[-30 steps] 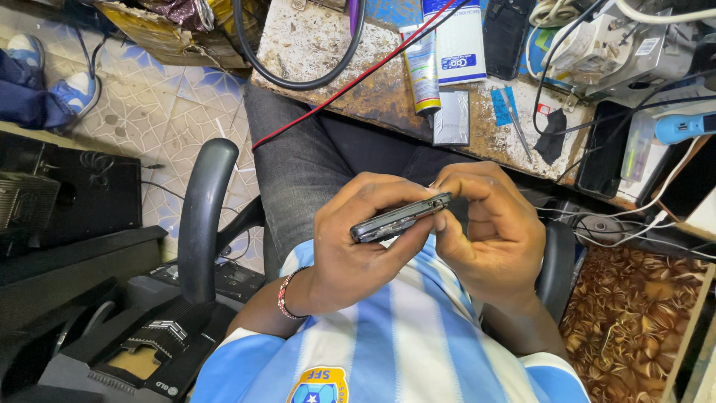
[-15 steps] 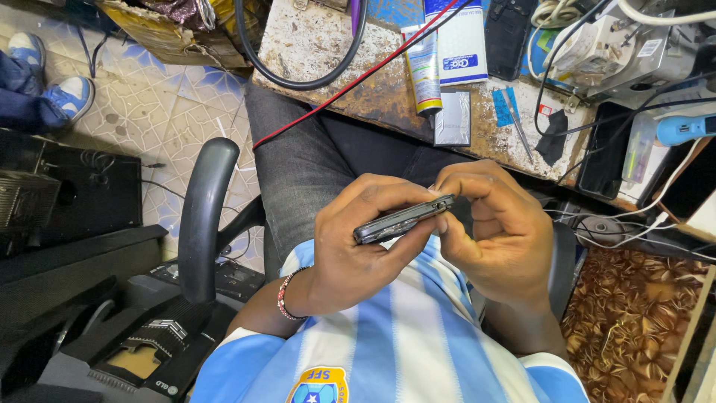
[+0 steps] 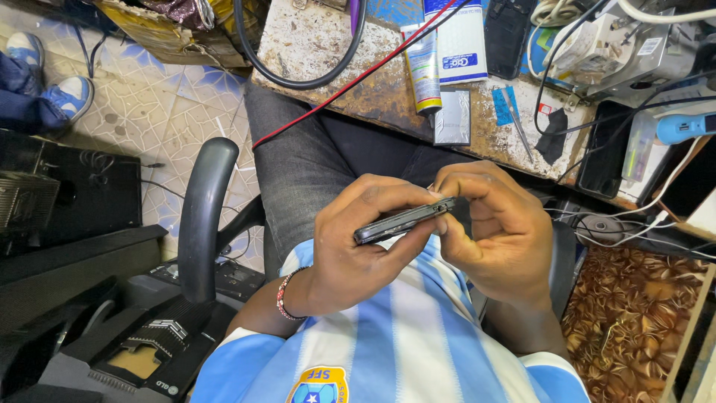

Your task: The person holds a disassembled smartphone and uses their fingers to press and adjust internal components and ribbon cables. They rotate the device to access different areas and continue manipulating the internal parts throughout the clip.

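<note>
Worn workbench [image 3: 335,45] ahead of my lap; white tube [image 3: 423,67], small foil sheet [image 3: 452,117], red wire [image 3: 350,82], black cable loop [image 3: 298,75] on it. Chair armrest [image 3: 200,216] beside left forearm. Dark phone [image 3: 403,221] held edge-on above my striped shirt, long axis near horizontal, right end slightly higher. Left hand [image 3: 358,246] fingers wrapped round it; right hand [image 3: 500,231] fingertips pinched on its right end.
</note>
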